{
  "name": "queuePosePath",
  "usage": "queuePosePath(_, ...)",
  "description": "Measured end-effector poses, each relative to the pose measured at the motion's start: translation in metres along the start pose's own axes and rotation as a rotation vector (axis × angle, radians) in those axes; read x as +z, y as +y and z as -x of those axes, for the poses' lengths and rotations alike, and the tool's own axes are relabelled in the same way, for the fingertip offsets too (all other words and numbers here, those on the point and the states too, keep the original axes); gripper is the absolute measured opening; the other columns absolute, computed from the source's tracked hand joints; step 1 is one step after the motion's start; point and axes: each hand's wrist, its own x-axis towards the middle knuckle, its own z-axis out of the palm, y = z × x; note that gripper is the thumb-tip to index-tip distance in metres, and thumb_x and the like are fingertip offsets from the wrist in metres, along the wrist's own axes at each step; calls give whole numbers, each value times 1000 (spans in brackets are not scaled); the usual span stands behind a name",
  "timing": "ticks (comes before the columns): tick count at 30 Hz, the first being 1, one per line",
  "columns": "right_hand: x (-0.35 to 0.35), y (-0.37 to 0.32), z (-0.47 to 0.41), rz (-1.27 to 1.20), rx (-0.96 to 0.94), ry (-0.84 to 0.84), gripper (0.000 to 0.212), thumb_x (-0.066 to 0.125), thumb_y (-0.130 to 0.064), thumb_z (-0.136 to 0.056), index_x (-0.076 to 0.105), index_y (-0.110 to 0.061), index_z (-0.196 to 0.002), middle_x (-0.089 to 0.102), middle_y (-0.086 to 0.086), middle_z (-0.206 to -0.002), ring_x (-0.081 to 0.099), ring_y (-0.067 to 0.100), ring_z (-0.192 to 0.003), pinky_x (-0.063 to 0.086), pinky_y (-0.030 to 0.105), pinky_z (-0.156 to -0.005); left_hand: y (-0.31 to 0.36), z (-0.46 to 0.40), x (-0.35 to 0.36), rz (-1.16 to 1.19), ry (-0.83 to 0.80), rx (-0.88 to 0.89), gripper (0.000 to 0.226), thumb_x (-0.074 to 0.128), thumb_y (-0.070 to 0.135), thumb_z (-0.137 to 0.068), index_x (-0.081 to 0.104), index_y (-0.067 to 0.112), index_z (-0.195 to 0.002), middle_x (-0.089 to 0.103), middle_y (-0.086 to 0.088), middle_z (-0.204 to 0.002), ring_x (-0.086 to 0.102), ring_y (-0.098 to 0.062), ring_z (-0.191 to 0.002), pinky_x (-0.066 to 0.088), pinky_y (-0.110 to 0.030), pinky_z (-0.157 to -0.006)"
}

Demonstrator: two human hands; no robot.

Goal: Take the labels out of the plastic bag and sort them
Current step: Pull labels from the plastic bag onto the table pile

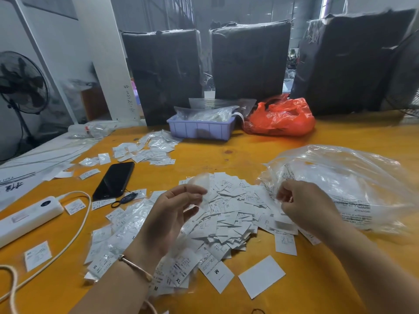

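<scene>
left hand [174, 214] up over the pile, thumb and fingertips [199, 193] pinching a small see-through plastic sleeve [204, 184], blurred, so what's inside it i cannot tell. right hand [303, 205] at three o'clock of it, fingers curled and nipped on the crumpled mouth of the big clear plastic bag with printed text [340, 184]; something white may sit in that pinch too, too blurry to call.

between and under the hands: the heap of small white paper size labels [229, 218], letters s, m, xl showing, tipped loose on the orange wooden table [294, 150]. the bag sags away toward three o'clock and looks nearly drained.

my read: emptying is close to done, sorting barely begun. next move calls for letting the bag go, then reading each letter and laying like with like, with clear ground between stacks.

the count: two hands, one clear bag, labels far too many to number. one smaller scatter of labels [147, 150] at eleven o'clock, well apart. one black phone [114, 180] at ten, one white power strip [29, 216] at nine, one lilac plastic tray [201, 129] at twelve, one red-orange plastic bag [281, 118] just beside it, three black wrapped bales [249, 60] behind.
</scene>
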Motion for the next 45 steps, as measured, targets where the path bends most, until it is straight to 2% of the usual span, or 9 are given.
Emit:
queuePosePath(3,-17,1,2,67,-67,-376,19,75,-18,-75,60,-28,-78,63,-7,-81,59,8,-74,51,27,-63,0,0,-1,21,12,46,7,66,8,-67,70,13,-70,64,-3,-71,62,-10,-68,45,-29,-78)
queuePosePath(6,-20,-6,9,157,-93,-660,37,85,-38,-65,57,-32,-90,59,-11,-91,57,7,-81,48,24,-62,1,0,-6,21,12,77,7,70,11,-66,63,12,-69,65,-5,-71,63,-13,-71,48,-27,-78)
queuePosePath(13,-16,-12,13,173,-263,-585,34,81,-40,-70,58,-35,-94,55,-14,-92,52,4,-80,43,20,-64,1,0,-4,9,-51,7,32,79,11,-59,49,17,-68,67,-4,-77,63,-11,-72,43,-30,-74)
queuePosePath(18,-3,-49,39,-155,-476,-676,38,76,-58,-68,63,-31,-91,55,-15,-88,51,3,-81,45,28,-69,2,3,1,40,-93,-2,37,74,-3,-68,67,11,-101,68,-10,-82,60,-14,-67,51,-21,-62)
queuePosePath(23,30,-82,64,195,-508,-408,64,58,-82,-62,56,-22,-85,53,-12,-89,48,9,-84,39,30,-65,0,3,4,6,-73,-12,47,76,-4,-66,68,11,-110,66,-16,-86,71,-30,-84,57,-28,-70)
queuePosePath(28,39,-91,71,183,-325,-411,57,64,-73,-68,42,-23,-86,45,-5,-94,42,16,-89,33,31,-71,2,4,8,-27,-27,-41,32,86,-3,-61,77,16,-85,74,-18,-92,73,-30,-89,58,-27,-71)
queuePosePath(35,32,-93,71,135,-272,-509,43,68,-57,-77,54,-21,-94,56,-2,-103,50,19,-93,43,35,-77,2,6,12,-212,62,-57,14,83,22,-60,76,23,-72,76,-1,-83,63,-7,-67,39,-27,-66)
queuePosePath(41,31,-83,63,-121,-265,-558,26,73,-42,-72,56,-24,-65,58,-5,-72,55,11,-72,42,28,-61,-1,2,5,-134,12,-78,13,73,-4,-73,71,8,-78,75,-14,-90,71,-19,-76,55,-25,-67)
queuePosePath(45,23,-65,49,-470,-156,-634,24,81,-11,-66,60,-20,-71,60,-5,-65,54,8,-60,46,27,-58,-4,1,4,-116,-3,-80,21,76,-10,-67,64,2,-79,71,-16,-82,72,-27,-78,57,-28,-69)
